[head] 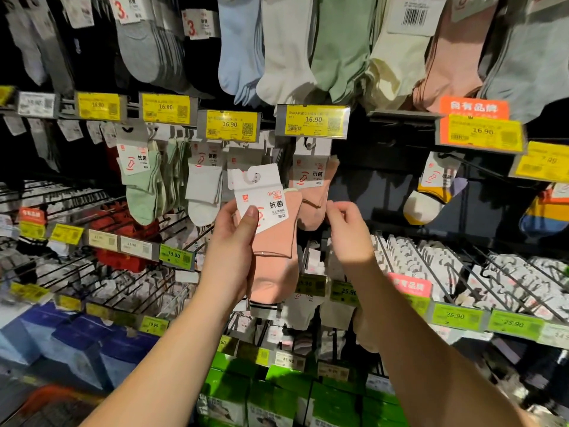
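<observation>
My left hand (234, 251) grips a pack of pink socks (277, 251) with a white card label (261, 195), thumb pressed on the label's lower left. The pack is held up in front of a sock display. My right hand (348, 232) hovers just right of the pack with its fingers loosely curled and nothing in it; its fingertips lie close to a second pink pack (314, 192) that hangs from a hook under a yellow 16.90 price tag (312, 121).
Green socks (141, 192) and white socks (203, 192) hang on hooks to the left. Larger socks hang along the top row. Metal pegs (462, 272) with white packs jut out at lower right. Blue boxes (61, 343) and green boxes (277, 396) fill the bottom shelves.
</observation>
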The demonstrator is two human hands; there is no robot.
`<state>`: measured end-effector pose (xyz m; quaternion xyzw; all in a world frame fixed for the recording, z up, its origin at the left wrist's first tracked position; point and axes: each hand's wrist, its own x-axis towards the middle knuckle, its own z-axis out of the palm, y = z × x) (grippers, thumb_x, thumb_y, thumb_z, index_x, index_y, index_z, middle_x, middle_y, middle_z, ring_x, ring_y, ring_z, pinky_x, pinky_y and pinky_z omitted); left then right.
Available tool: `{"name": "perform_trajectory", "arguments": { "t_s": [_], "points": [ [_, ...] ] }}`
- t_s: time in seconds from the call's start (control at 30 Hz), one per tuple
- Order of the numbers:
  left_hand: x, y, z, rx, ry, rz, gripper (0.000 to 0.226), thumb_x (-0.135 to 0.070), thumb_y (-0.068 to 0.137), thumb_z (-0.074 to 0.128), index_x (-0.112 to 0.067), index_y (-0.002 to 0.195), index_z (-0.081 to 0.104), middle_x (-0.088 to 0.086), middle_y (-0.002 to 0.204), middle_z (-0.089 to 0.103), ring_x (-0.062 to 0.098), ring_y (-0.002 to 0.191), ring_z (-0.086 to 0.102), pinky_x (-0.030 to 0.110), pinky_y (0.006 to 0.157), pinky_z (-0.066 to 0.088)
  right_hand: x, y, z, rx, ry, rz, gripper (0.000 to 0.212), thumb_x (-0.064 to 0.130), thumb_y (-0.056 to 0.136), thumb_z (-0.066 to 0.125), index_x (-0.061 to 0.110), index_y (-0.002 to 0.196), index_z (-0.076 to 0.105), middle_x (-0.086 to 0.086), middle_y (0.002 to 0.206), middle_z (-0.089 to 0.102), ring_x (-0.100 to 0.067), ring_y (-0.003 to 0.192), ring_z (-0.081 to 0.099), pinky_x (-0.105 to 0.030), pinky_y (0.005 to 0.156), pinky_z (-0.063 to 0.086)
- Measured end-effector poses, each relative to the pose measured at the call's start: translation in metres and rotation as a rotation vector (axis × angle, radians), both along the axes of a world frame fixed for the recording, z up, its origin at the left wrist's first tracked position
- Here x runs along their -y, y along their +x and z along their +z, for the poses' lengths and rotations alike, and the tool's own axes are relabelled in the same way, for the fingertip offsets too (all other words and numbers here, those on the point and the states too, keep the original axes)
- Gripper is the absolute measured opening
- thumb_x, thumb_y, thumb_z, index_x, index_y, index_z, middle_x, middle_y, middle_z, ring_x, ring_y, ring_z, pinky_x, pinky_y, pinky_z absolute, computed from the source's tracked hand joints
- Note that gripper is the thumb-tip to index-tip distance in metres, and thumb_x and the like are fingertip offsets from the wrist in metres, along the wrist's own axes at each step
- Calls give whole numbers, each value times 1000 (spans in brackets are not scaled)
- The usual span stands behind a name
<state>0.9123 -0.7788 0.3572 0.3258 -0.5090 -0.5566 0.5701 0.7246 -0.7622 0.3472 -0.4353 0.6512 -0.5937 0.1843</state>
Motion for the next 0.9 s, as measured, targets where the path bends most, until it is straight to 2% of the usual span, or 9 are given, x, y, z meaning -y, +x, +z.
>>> {"name": "perform_trajectory", "arguments": {
  "t_s": [0.1, 0.2, 0.3, 0.47, 0.53, 0.6, 0.7, 0.8, 0.9],
  "points": [
    [0, -5, -1, 48, -28, -14, 30, -37, 94, 63, -29, 122, 54, 1, 114, 74, 21, 108, 70, 51, 103, 49, -19, 21, -4, 227, -8, 244, 30, 45, 101, 47, 18, 104, 58, 2, 95, 59, -9, 83, 55, -24, 75, 45],
    [0, -13, -2, 74, -43, -46, 23, -37, 96, 62, -31, 116, 53, 0, 112, 74, 19, 105, 70, 50, 102, 51, -29, 33, -1, 371, 8, 394, 51, 61, 89, 49, 22, 120, 59, 6, 100, 69, -9, 88, 65, -23, 73, 52],
    [-3, -20, -2, 139, -85, -75, 23, -39, 96, 61, -32, 117, 54, -3, 110, 74, 16, 101, 72, 48, 98, 53, -34, 37, 3, 463, -22, 473, 36, 41, 101, 47, 24, 131, 56, 9, 111, 74, -5, 97, 70, -16, 75, 55],
    [-5, -26, 3, 192, -119, -101, 33, -41, 100, 55, -33, 132, 54, -11, 111, 73, 6, 99, 70, 36, 94, 53, -32, 40, 18, 381, -106, 329, 30, 25, 104, 51, 19, 132, 45, 2, 115, 68, -8, 95, 68, -14, 72, 55],
    [-5, -26, 8, 192, -96, -120, 33, -38, 100, 55, -29, 132, 56, -12, 108, 73, 2, 95, 69, 32, 92, 53, -26, 36, 25, 335, -132, 277, 30, 30, 103, 51, 21, 131, 43, -1, 119, 67, -11, 99, 68, -23, 80, 57],
    [-4, -27, 11, 222, -82, -110, 28, -38, 99, 57, -29, 126, 58, -11, 107, 73, 7, 97, 70, 39, 95, 54, -21, 33, 29, 278, -138, 267, 29, 34, 103, 50, 25, 129, 42, 1, 120, 67, -16, 106, 68, -35, 90, 56],
    [0, -28, 16, 231, -69, -81, 15, -40, 95, 62, -33, 108, 60, -8, 102, 75, 13, 96, 72, 48, 96, 54, -16, 31, 35, 221, -154, 266, 27, 35, 104, 47, 25, 129, 42, 7, 116, 67, -15, 108, 67, -33, 91, 56],
    [4, -33, 22, 231, -53, -59, 20, -32, 98, 61, -24, 116, 60, -4, 101, 75, 16, 95, 72, 49, 96, 54, -12, 29, 38, 182, -160, 254, 38, 35, 105, 46, 21, 140, 38, 9, 120, 66, -9, 107, 67, -26, 87, 56],
    [6, -38, 26, 245, -45, -40, 25, -26, 100, 59, -16, 122, 59, -2, 103, 74, 19, 98, 71, 48, 97, 53, -10, 29, 39, 152, -144, 209, 44, 36, 105, 46, 19, 144, 36, 6, 125, 66, -10, 109, 66, -31, 91, 55]
  ]
}}
